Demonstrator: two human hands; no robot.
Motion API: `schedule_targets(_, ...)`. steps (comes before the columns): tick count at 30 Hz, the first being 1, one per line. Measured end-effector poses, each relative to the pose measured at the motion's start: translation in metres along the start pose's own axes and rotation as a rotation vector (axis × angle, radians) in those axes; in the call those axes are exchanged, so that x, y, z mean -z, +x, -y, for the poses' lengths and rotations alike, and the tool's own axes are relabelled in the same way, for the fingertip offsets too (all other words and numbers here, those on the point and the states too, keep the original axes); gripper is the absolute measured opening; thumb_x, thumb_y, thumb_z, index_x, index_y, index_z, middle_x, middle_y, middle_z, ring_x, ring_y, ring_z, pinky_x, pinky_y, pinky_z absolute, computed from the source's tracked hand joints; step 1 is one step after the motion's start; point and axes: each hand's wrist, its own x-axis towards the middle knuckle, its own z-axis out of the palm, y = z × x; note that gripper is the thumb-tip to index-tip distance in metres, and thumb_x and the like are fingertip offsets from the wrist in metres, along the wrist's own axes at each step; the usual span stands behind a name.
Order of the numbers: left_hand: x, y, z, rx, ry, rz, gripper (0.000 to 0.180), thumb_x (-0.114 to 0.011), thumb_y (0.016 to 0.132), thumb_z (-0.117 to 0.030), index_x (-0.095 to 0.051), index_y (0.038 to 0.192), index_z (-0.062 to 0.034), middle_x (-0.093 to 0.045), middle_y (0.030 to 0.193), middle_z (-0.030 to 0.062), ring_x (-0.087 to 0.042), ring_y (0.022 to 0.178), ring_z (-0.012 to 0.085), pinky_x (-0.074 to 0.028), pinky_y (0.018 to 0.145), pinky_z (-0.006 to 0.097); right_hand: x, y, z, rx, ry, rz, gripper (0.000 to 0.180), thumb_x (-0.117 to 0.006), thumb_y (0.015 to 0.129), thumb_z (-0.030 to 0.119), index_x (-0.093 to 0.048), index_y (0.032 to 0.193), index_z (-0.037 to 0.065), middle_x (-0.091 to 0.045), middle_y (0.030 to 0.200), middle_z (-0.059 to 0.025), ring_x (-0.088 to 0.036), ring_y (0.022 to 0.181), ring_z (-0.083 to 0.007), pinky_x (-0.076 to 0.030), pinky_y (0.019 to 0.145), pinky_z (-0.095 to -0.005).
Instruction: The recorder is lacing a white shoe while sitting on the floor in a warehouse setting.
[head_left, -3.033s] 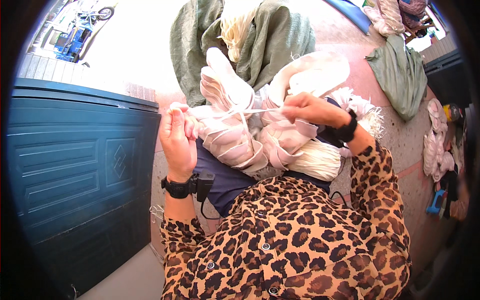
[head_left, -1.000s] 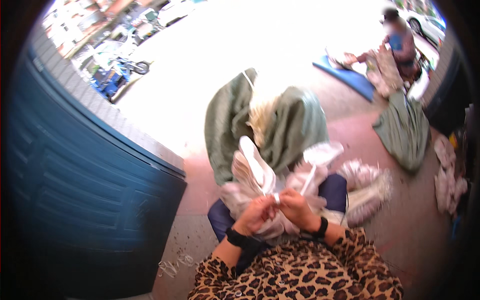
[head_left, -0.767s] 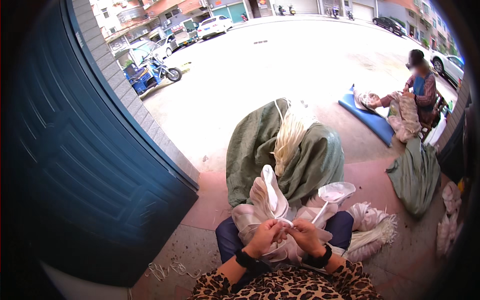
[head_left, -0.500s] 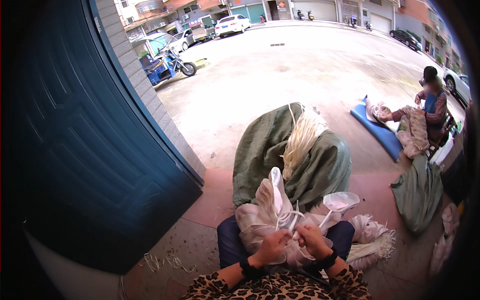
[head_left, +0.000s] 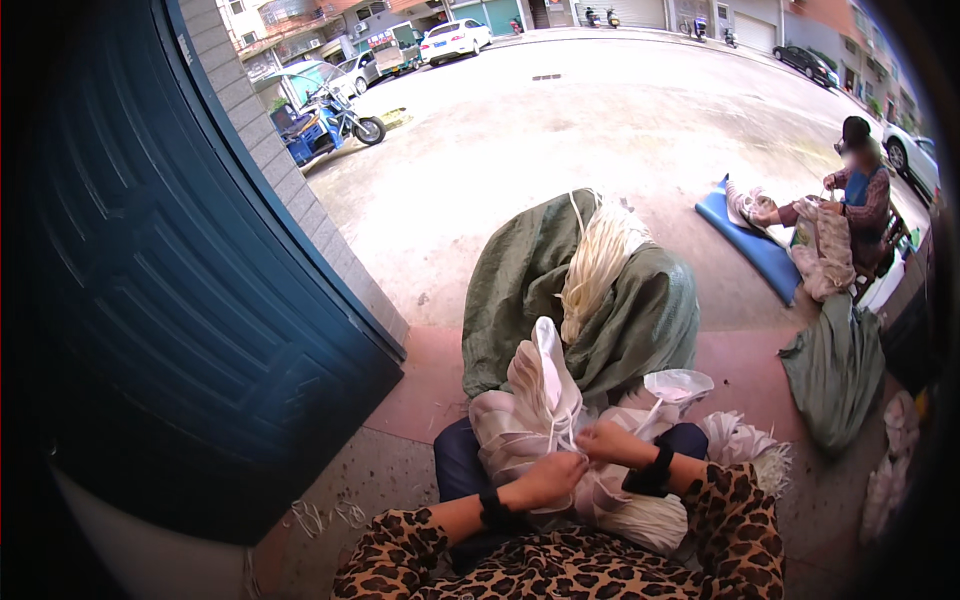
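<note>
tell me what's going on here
Someone in a leopard-print shirt has a bundle of pale pink fabric pieces in their lap. The left-hand grip and right-hand grip are close together by a thin white cord on it; whether either pinches the cord is unclear. A green sack sits just beyond. Farther right, another person sits with a pale bundle.

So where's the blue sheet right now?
In the head view, the blue sheet lies at upper right, left of the seated co-worker, above the right-hand green cloth.
</note>
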Motion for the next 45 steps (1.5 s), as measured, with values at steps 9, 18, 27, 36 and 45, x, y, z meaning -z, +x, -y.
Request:
schedule_targets(9, 0.023, 0.001, 0.009, 0.539, -0.783, 0.087, 0.027, -0.05, 0.087, -0.024, -0.059, 0.084, 0.0013, -0.056, 0.07, -0.0007, -0.047, 0.065, 0.0056, -0.039, 0.057, 0.022, -0.022, -0.063, 0.01, -0.168, 0.402, 0.211, 0.042, -0.043, 0.088, 0.037, -0.061, 0.079, 0.001, -0.055, 0.059, -0.0037, -0.048, 0.048, -0.0156, -0.038, 0.047, -0.0314)
schedule_targets(18, 0.017, 0.003, 0.012, 0.417, -0.762, -0.031, 0.022, -0.049, 0.088, -0.021, -0.058, 0.083, -0.0014, -0.049, 0.068, -0.0053, -0.039, 0.06, 0.0028, -0.033, 0.053, 0.018, -0.037, -0.043, 0.007, -0.319, 1.683, 0.133, 0.01, -0.056, 0.083, 0.018, -0.055, 0.082, 0.009, -0.054, 0.072, 0.0, -0.05, 0.063, -0.0107, -0.039, 0.058, -0.0264)
schedule_targets(27, 0.007, -0.018, -0.02, 0.311, -0.427, -0.293, 0.022, -0.054, 0.085, -0.019, -0.06, 0.087, 0.0025, -0.055, 0.066, 0.0025, -0.046, 0.059, 0.0068, -0.038, 0.053, 0.024, -0.022, -0.042, 0.017, 0.552, 0.042, -0.514, 0.013, -0.052, 0.085, 0.013, -0.054, 0.08, 0.001, -0.058, 0.073, -0.0098, -0.056, 0.067, -0.0226, -0.045, 0.061, -0.0328)
schedule_targets(36, 0.013, -0.01, -0.011, -0.18, 0.307, -0.322, 0.008, -0.052, 0.072, -0.004, -0.049, 0.079, -0.0013, -0.049, 0.069, 0.0135, -0.051, 0.064, 0.0298, -0.041, 0.055, 0.037, 0.013, 0.013, 0.035, 0.084, 0.139, 0.068, 0.03, -0.054, 0.082, 0.025, -0.058, 0.064, 0.001, -0.053, 0.046, -0.0041, -0.051, 0.04, -0.0104, -0.039, 0.036, -0.0248)
schedule_targets(45, 0.018, -0.002, 0.01, 0.476, -0.703, -0.325, 0.018, -0.058, 0.082, -0.017, -0.056, 0.077, 0.0002, -0.044, 0.054, -0.0032, -0.038, 0.045, 0.0083, -0.032, 0.043, 0.024, 0.075, 0.029, 0.048, 0.607, -0.178, -1.236, 0.025, -0.057, 0.08, 0.022, -0.062, 0.069, 0.0, -0.058, 0.057, -0.0099, -0.055, 0.053, -0.0143, -0.044, 0.052, -0.0309)
